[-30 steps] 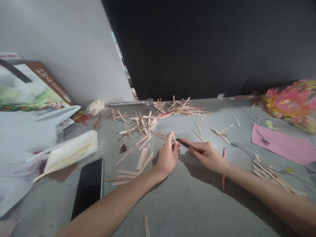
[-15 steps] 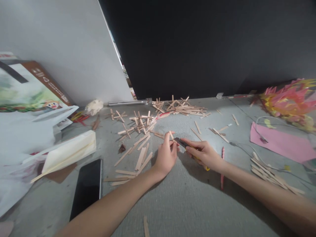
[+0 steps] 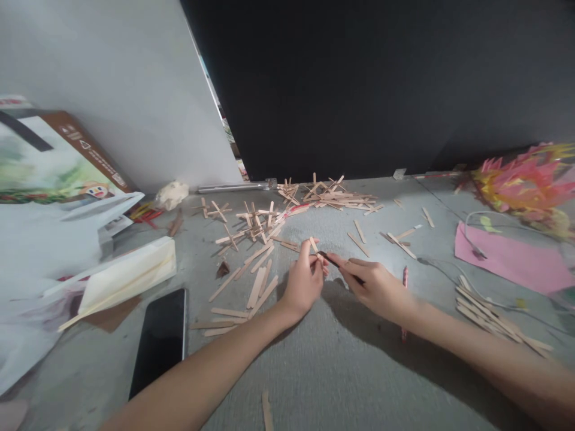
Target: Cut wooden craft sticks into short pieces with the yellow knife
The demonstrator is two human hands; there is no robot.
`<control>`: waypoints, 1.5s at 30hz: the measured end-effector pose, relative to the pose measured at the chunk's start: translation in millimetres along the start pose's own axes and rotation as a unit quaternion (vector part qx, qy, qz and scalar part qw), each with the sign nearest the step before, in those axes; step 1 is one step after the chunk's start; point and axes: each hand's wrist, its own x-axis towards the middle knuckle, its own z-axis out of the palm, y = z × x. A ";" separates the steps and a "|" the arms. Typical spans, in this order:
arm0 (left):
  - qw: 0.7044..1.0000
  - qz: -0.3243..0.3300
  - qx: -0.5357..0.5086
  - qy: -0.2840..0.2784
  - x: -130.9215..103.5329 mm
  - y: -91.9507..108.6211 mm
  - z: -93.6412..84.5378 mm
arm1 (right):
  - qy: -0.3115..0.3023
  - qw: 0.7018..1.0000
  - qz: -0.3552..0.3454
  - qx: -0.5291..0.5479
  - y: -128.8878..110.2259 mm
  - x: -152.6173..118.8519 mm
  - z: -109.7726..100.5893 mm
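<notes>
- Wooden and pale, a craft stick (image 3: pixel 314 245) tilts up out of the left hand, to the right of the phone (image 3: pixel 159 341) and a little beyond it.
- The left hand (image 3: pixel 304 284) is curled, its fingers gripping that stick; its forearm hides the phone's near right corner.
- The right hand (image 3: pixel 375 287), farther right of the phone, is closed around a dark slim cutter (image 3: pixel 332 260), whose tip reaches the stick's lower end at the left fingers.
- Loose flat sticks (image 3: pixel 257 287) lie just right of the phone, some overlapping.
- Crossed sticks (image 3: pixel 258 224) stand beyond the phone and to its right; a denser heap (image 3: pixel 341 199) lies farther off, near a black panel (image 3: pixel 368 90).
- Well right of the phone are a red pen-like rod (image 3: pixel 405 278), partly under the right forearm, a pink sheet (image 3: pixel 516 263) and a bundle of sticks (image 3: pixel 485 317).
- Left of the phone and beyond it, a folded cream paper (image 3: pixel 130 278) lies beside a white plastic bag (image 3: pixel 45 239).
</notes>
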 end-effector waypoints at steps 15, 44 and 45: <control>1.000 -0.004 -0.003 0.012 -1.1 2.8 -0.1 | 0.031 0.974 0.067 0.214 -4.8 -0.7 9.1; 0.999 0.003 -0.044 0.010 -1.1 0.9 -0.2 | 0.012 0.971 -0.055 -0.231 -7.0 -15.4 16.2; 0.999 0.002 -0.048 0.011 -1.1 0.6 0.1 | 0.015 0.971 -0.056 -0.233 -6.8 -15.6 16.6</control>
